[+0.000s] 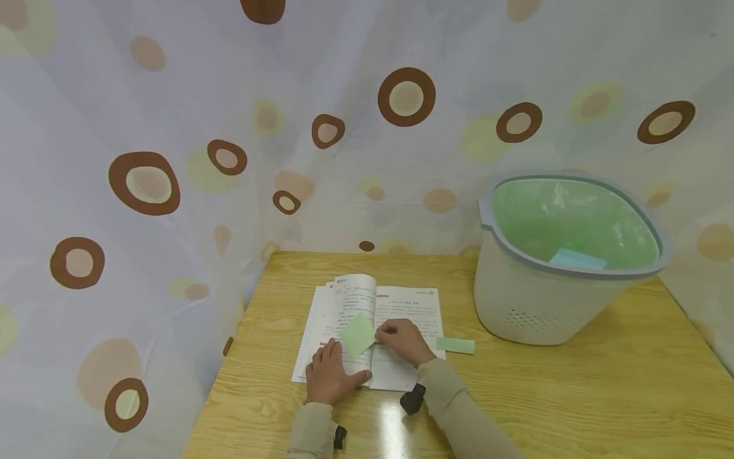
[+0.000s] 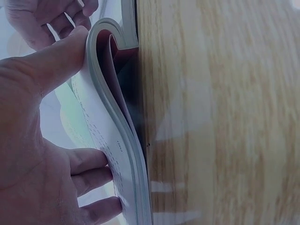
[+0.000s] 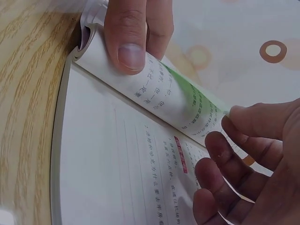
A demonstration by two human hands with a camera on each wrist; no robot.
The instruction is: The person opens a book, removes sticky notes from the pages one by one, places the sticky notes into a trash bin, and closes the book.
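An open book (image 1: 395,377) with printed pages lies on the table, its left pages arching up near the spine. On its left page is a green paper square (image 1: 358,335), turned like a diamond. My left hand (image 1: 331,377) rests on the lower left page with fingers extended; its thumb (image 2: 61,58) presses near the spine in the left wrist view. With thumb and index finger, my right hand (image 1: 406,341) pinches the right corner of the green paper (image 3: 201,96). A green paper strip (image 1: 455,345) sticks out at the book's right edge.
A white laundry basket (image 1: 516,296) with a grey rim and green inside stands on the wooden table (image 1: 550,395) to the right. Something light blue and flat (image 1: 578,259) is inside it. A spotted curtain (image 1: 355,217) hangs behind and along the sides.
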